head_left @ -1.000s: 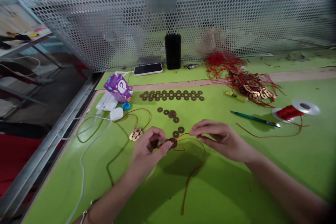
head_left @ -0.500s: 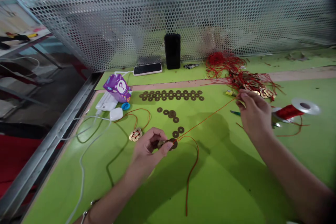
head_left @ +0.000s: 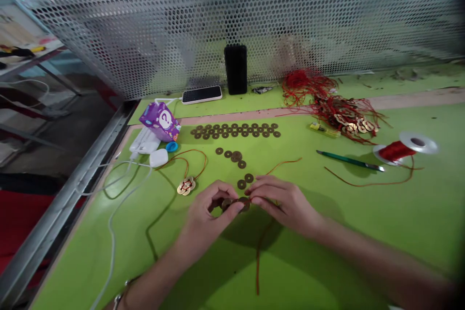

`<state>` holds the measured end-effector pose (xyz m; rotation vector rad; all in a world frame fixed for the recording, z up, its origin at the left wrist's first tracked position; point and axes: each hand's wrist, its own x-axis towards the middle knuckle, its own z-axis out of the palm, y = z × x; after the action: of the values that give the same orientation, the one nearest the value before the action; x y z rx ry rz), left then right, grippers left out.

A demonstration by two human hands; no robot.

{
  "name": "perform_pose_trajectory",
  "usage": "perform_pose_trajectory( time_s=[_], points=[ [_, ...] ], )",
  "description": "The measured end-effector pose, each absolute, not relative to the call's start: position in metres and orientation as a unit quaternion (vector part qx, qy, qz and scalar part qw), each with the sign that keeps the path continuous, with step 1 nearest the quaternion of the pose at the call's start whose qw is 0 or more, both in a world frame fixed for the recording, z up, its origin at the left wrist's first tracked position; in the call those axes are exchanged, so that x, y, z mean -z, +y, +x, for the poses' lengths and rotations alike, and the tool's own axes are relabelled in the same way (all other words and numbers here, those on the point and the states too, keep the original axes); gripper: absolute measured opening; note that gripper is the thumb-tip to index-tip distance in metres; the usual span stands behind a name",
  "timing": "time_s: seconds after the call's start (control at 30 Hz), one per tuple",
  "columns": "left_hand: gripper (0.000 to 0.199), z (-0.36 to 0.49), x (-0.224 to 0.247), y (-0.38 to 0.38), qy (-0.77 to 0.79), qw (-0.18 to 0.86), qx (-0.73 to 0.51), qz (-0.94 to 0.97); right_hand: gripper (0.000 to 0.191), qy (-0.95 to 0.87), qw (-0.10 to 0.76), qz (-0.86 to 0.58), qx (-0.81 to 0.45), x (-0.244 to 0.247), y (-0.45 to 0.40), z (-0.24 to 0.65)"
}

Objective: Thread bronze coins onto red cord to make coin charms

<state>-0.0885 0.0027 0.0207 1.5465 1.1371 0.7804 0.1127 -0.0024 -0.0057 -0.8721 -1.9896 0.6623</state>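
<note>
Green table (head_left: 308, 261) beneath both hands (head_left: 212, 208) (head_left: 286, 203), which hold coins (head_left: 245, 204) and cord (head_left: 257, 261)

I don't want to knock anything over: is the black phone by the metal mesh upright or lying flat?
Upright: the black phone stands on a short edge, long sides vertical, in front of the metal mesh.

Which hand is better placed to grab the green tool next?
Probably your right hand: the green tool lies on its side, while your left hand pinches coins farther away.
</note>
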Motion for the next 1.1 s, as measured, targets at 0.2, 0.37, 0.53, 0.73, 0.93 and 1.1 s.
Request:
perform_pose_trajectory(
  time_s=[0.2,0.37,0.53,0.73,0.93,1.1],
  points=[
    [0.004,-0.088,-0.021,0.004,0.470,0.488,-0.340,0.652,0.025,-0.765,0.383,-0.399,-0.330,-0.001,-0.006,0.114],
    [0.014,-0.089,-0.021,0.004,0.470,0.474,-0.323,0.671,0.022,-0.777,0.319,-0.417,-0.347,-0.006,-0.010,0.116],
    [0.012,-0.089,-0.021,0.006,0.476,0.474,-0.310,0.673,0.020,-0.837,0.338,-0.382,-0.198,0.005,-0.008,0.122],
    [0.013,-0.093,-0.019,0.005,0.479,0.467,-0.300,0.681,0.023,-0.843,0.344,-0.379,-0.168,0.006,-0.007,0.123],
    [0.034,-0.093,-0.018,0.006,0.451,0.403,-0.276,0.747,0.025,-0.850,0.336,-0.374,-0.160,0.004,-0.006,0.129],
    [0.033,-0.093,-0.011,0.006,0.421,0.356,-0.293,0.781,0.026,-0.859,0.326,-0.366,-0.147,0.005,-0.005,0.134]
  ],
)
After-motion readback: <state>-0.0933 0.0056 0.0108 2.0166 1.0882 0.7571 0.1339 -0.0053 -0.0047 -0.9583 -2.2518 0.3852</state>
